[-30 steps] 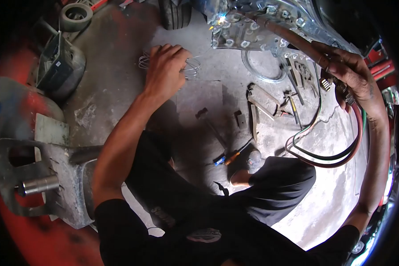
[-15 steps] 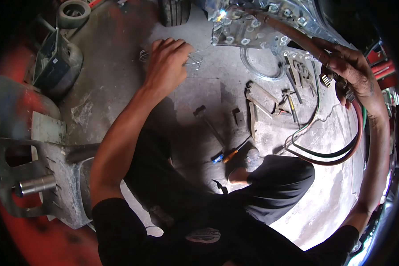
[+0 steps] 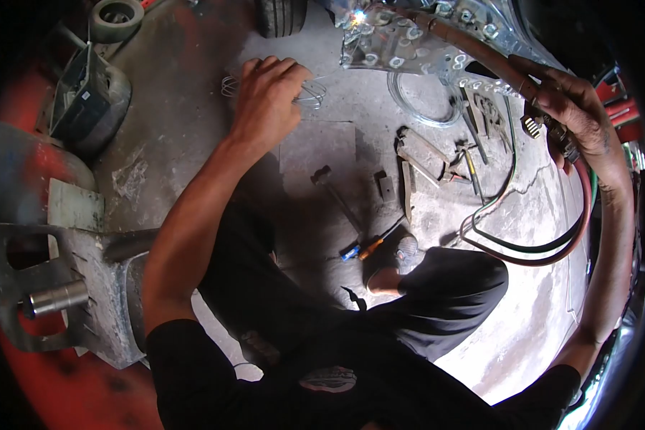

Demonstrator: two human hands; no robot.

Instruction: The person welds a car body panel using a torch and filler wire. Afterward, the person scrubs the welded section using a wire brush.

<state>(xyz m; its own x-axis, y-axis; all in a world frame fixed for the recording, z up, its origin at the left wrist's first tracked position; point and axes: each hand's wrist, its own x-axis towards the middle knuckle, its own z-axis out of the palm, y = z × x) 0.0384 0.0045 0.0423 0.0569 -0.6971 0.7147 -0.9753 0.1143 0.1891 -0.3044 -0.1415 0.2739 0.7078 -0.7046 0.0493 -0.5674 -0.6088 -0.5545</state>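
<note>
My left hand [image 3: 269, 93] is closed around a small coil of thin wire [image 3: 312, 93], whose loops stick out on both sides. At the right, my right hand [image 3: 570, 115] grips a gas torch [image 3: 473, 47] by its valve end. The torch's long brown tube reaches up and left over a perforated metal panel [image 3: 398, 46]. A bright glow shows at its tip, by the panel's left corner. Red and green hoses [image 3: 584, 208] hang from the torch. My right fingers partly hide the valves.
A larger wire coil [image 3: 426, 100] lies on the floor below the panel. Hammers [image 3: 337, 197], a screwdriver [image 3: 380, 240] and other tools lie nearer. At the left are a small wheel [image 3: 117, 20], a black bin [image 3: 81, 93] and a grey metal stand [image 3: 111, 287].
The view has shifted slightly, so the floor items appear a little higher. The glow at the torch tip has turned from bluish to more orange. Both hands keep their holds.
</note>
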